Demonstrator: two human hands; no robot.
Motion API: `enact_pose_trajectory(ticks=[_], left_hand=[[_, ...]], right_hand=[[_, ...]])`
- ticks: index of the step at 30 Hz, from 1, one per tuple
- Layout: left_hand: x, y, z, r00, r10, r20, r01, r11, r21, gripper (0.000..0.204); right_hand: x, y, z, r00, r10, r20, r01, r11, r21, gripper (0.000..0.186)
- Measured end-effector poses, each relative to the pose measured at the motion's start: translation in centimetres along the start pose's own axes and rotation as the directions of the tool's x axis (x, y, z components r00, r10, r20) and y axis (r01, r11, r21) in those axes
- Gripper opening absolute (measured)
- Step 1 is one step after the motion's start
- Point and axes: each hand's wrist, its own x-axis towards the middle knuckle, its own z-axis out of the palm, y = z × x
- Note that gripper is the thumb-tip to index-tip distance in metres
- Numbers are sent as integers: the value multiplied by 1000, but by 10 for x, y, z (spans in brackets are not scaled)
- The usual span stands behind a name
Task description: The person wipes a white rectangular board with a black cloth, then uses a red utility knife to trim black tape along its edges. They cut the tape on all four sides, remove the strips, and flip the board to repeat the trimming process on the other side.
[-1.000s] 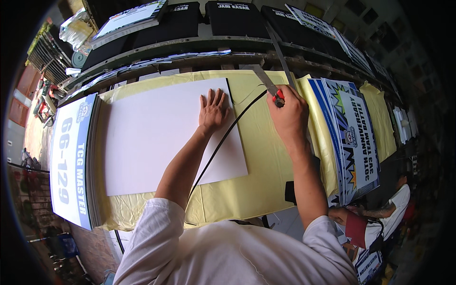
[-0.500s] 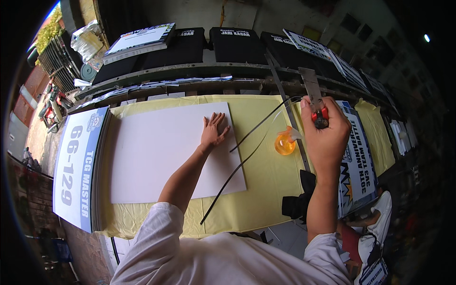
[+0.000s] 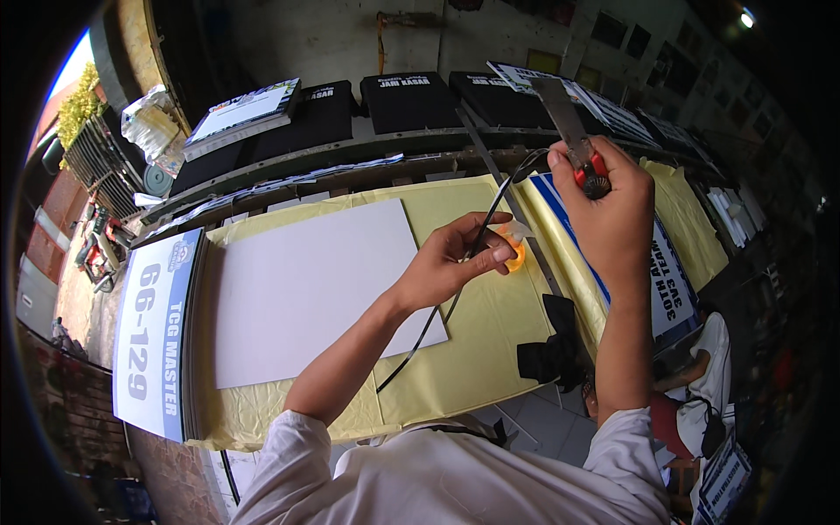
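Note:
My right hand [image 3: 608,179] grips a red and black cutter [image 3: 597,175] with a wide, worn metal blade pointing up and away. Thin black strips [image 3: 516,171] run from beside that hand down toward my left hand [image 3: 459,258]. My left hand has its fingers curled and its thumb bent round a strip, above the table. Just past its fingertips lies a round, clear orange bottle [image 3: 516,249] with a pale spout, partly hidden by them. A white board [image 3: 306,297] lies flat on the yellow covering [image 3: 472,350] at left.
Stacked printed boards [image 3: 149,341] stand at the left edge. A long metal ruler [image 3: 529,223] lies right of the bottle, with black cloth [image 3: 551,346] near its lower end. Black covered items [image 3: 407,105] line the far side. Another person [image 3: 700,376] is at lower right.
My left hand has lifted off the white board and moved right to the black strip beside the bottle. The cutter stays in my right hand. The whole view has shifted slightly.

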Motion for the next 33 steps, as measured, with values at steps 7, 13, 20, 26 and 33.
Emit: enact_pose_trajectory(ticks=[7,13,20,26,33], left_hand=[[-34,18,25,994,-19,-112,30,995,96,38],[-52,31,12,992,-117,-36,112,986,-120,37],[-71,45,12,979,-5,-204,24,995,94,34],[-81,65,25,929,80,-362,47,943,329,25],[-93,66,14,916,104,-387,92,885,456,29]], right_hand=[[8,-1,-42,995,86,-49,-89,993,-73,17],[15,21,-66,972,235,-25,-231,967,105,19],[16,28,-80,937,329,120,-349,855,384,21],[13,29,-84,918,338,206,-396,795,459,28],[5,29,-79,919,312,241,-383,852,357,29]])
